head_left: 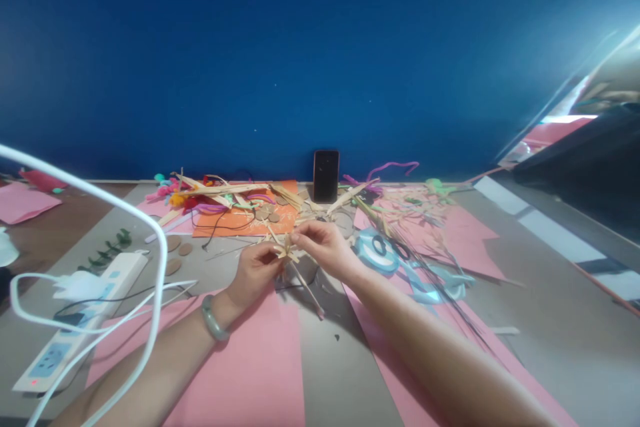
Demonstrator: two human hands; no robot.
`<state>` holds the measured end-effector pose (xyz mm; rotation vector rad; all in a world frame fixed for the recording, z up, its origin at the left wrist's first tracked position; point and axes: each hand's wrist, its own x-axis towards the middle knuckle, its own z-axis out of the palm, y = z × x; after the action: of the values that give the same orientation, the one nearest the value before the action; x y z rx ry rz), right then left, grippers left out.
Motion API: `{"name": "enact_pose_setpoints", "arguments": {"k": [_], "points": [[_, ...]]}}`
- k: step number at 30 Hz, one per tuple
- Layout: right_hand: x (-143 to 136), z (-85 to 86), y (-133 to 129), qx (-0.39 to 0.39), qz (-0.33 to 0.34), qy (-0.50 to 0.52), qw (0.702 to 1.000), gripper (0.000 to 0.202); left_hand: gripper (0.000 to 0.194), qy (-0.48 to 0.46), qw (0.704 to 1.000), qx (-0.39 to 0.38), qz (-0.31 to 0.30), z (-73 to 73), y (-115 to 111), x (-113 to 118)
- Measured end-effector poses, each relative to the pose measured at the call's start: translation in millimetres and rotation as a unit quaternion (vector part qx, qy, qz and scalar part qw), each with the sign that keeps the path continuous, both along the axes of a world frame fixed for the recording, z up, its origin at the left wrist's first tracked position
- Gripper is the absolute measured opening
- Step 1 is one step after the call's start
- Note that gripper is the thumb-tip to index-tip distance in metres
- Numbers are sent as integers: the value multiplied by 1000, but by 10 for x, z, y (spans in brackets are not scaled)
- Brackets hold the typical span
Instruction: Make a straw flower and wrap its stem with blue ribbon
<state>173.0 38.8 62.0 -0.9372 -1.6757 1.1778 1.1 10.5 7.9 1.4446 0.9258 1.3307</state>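
Note:
Between both hands is a small tan craft piece (289, 252) of dry, straw-like strips, with a thin stick (309, 290) slanting down from it to the right. My left hand (255, 268), with a pale green bangle (215, 320) on its wrist, pinches the piece from the left. The fingertips of my right hand (325, 245) are closed on its upper right side. Fingers cover part of the piece, so its full shape is hidden. Under my left forearm lies pink paper (250, 373).
A phone (326, 177) leans upright against the blue wall (320, 67). Dry strips (225, 190) lie on orange paper (230, 221). Clear blue tape (375, 250) and scissors (400, 250) lie to the right. A power strip (80, 327) and a white cable (163, 267) occupy the left.

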Motion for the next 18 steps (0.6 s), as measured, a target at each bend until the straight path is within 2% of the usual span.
{"name": "enact_pose_setpoints", "arguments": {"k": [18], "points": [[-20,31,-42,-37,-13,37,999,17,25,-5,999,-28,38,-29,-6,5]]}}
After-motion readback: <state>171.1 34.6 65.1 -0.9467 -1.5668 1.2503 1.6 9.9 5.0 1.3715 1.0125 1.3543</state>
